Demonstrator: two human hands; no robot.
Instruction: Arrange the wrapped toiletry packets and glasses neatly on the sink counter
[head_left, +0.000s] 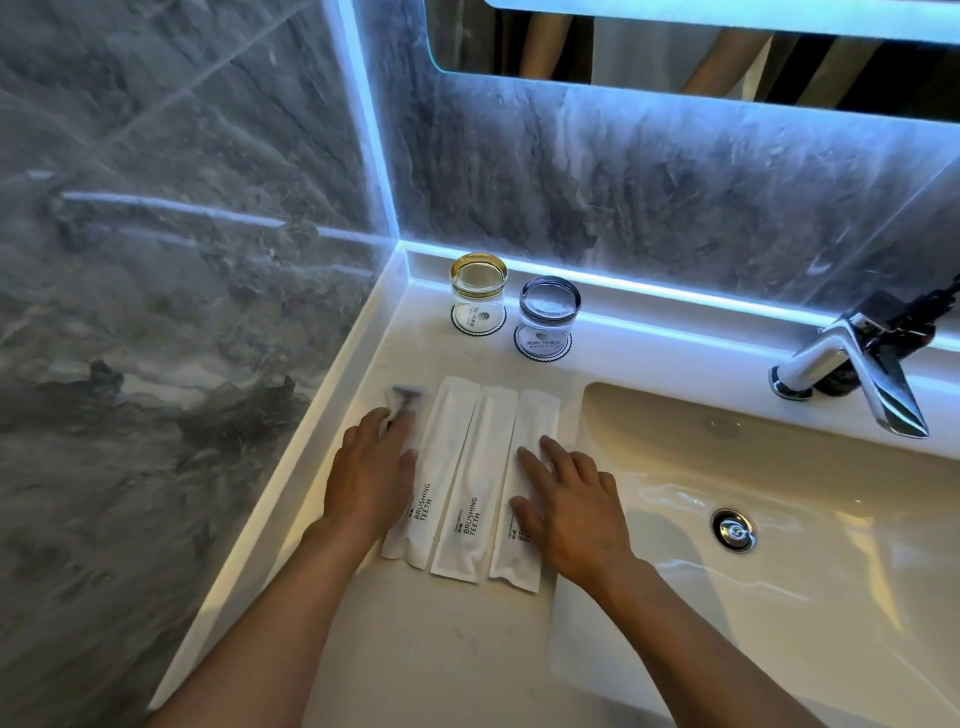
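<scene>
Several long white wrapped packets lie side by side on the white counter (447, 649). The leftmost is a razor packet (402, 402); three others read "BRUSHING TEETH": the left one (441, 457), the middle one (475, 483) and the right one (530, 431). My left hand (366, 478) lies flat on the razor packet, fingers apart. Resting flat on the right toothbrush packet is my right hand (569, 512), fingers spread. Two upturned glasses stand on round coasters near the back wall: a gold-rimmed glass (478, 291) and a blue-grey glass (548, 317).
A sink basin (779, 519) with a chrome drain (733, 530) fills the right side. A chrome faucet (857, 364) stands behind it with a dark bottle (904, 332) behind. Grey marble walls close off the left and back. A lit mirror (675, 47) hangs above.
</scene>
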